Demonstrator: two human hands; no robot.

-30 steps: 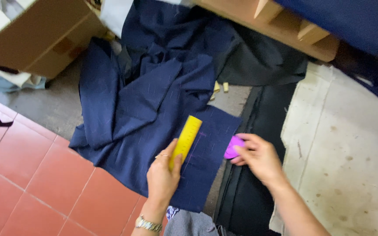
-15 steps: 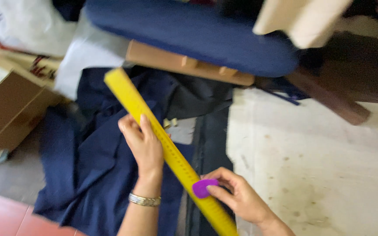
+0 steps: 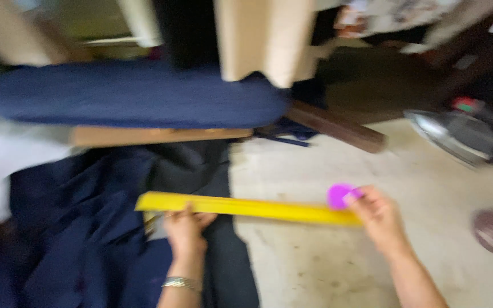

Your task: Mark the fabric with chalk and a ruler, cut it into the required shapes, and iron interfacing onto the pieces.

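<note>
Floor point(image 3: 326, 268): pale and scuffed on the right side of the head view, where the work is spread out low

Padded board point(image 3: 132, 102): long, dark blue, lying across the top left on a wooden base; a pale upright stands in front of it

Cloth point(image 3: 75, 228): dark navy fabric heaped and spread at lower left, a blacker piece running down beside it to the frame's bottom edge

Iron point(image 3: 457, 137): grey, blurred, resting at the right edge well apart from both hands

Ruler point(image 3: 246, 208): long, yellow, lying almost level, one end over the dark cloth and the other out over the bare floor

Left hand point(image 3: 186, 228): closed on the ruler's near edge a little in from its left end, fingers curled up over it; a metal watch point(image 3: 181, 282) sits on the wrist

Right hand point(image 3: 380, 219): at the ruler's right end, fingertips pinched on a small purple chalk point(image 3: 340, 195) that sits against the ruler's top edge

Step in hand: by the look of it, squaring up the ruler as a straight edge, chalk poised at its far end; no chalk line can be made out through the motion blur

Next move calls for: the left hand pressing the ruler flat so it cannot slide, and the chalk kept tight to the edge; much of the ruler lies off the cloth, so it likely needs shifting first
</note>
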